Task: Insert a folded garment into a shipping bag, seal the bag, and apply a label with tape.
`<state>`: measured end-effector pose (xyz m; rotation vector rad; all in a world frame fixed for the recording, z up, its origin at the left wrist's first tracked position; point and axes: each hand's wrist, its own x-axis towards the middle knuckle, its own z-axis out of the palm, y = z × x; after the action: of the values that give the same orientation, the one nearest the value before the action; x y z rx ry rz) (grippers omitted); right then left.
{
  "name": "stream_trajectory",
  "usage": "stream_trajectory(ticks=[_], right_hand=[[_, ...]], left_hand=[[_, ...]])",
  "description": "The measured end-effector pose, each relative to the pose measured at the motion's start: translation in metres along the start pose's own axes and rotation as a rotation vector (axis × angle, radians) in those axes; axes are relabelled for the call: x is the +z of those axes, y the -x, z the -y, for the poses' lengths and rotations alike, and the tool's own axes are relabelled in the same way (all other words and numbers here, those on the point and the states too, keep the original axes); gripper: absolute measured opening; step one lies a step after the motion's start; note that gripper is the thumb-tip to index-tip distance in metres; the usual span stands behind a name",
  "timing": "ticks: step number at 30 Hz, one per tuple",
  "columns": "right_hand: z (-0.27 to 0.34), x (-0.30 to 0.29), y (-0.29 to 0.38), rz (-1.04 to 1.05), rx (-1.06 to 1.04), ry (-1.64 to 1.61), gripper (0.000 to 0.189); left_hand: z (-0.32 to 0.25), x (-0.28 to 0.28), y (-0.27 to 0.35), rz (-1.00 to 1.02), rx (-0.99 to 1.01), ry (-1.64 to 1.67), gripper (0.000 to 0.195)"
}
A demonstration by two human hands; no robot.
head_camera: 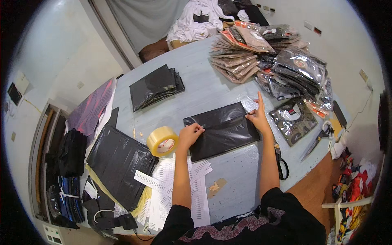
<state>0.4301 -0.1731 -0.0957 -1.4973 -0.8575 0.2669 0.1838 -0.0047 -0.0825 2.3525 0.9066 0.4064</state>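
Note:
A black plastic mailing bag (225, 137) lies flat on the blue-grey table in front of me, its upper part folded over. At the left end of the fold, my left hand (192, 133) pinches the plastic between thumb and fingertips. My right hand (258, 116) pinches the bag's right edge with thumb and a finger, its index finger pointing up. Left of the bag, a roll of clear packing tape (162, 141) rests on the table. Black-handled scissors (280, 162) lie partly hidden under my right forearm.
Folded black bags (156, 87) are stacked at the back left; larger black bags (122, 165) and printed paper sheets (200, 196) lie nearer. Clear-bagged garments (239, 55) are heaped at the back right. A bagged camouflage shirt (294, 122) and large shears (317, 141) sit at the right.

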Motion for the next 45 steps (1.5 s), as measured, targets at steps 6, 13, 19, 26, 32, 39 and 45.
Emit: stream_trajectory(ticks=[6,13,19,26,32,39,45], right_hand=[[-0.001,0.005,0.001,-0.072,-0.101,0.097,0.105],[-0.008,0.008,0.003,-0.104,-0.107,0.206,0.103],[-0.013,0.009,0.002,-0.09,-0.12,0.27,0.103],[-0.018,0.007,-0.007,-0.072,-0.022,0.224,0.107],[-0.021,0.015,-0.005,-0.083,-0.131,0.26,0.102],[-0.001,0.016,0.002,-0.023,-0.052,0.326,0.1],[0.042,0.036,-0.004,-0.215,-0.363,0.407,0.086]], left_hand=[[-0.005,0.002,0.004,-0.066,0.005,-0.003,0.025],[-0.008,0.002,0.007,-0.098,0.01,-0.086,0.024],[-0.009,0.005,0.012,-0.161,-0.051,-0.154,0.019],[-0.061,-0.01,0.019,-0.303,0.082,-0.189,0.017],[-0.1,0.067,0.034,-0.195,0.164,-0.299,0.031],[-0.079,0.106,0.045,-0.57,0.252,-0.415,0.037],[-0.079,0.107,0.047,-0.589,0.197,-0.342,0.037]])
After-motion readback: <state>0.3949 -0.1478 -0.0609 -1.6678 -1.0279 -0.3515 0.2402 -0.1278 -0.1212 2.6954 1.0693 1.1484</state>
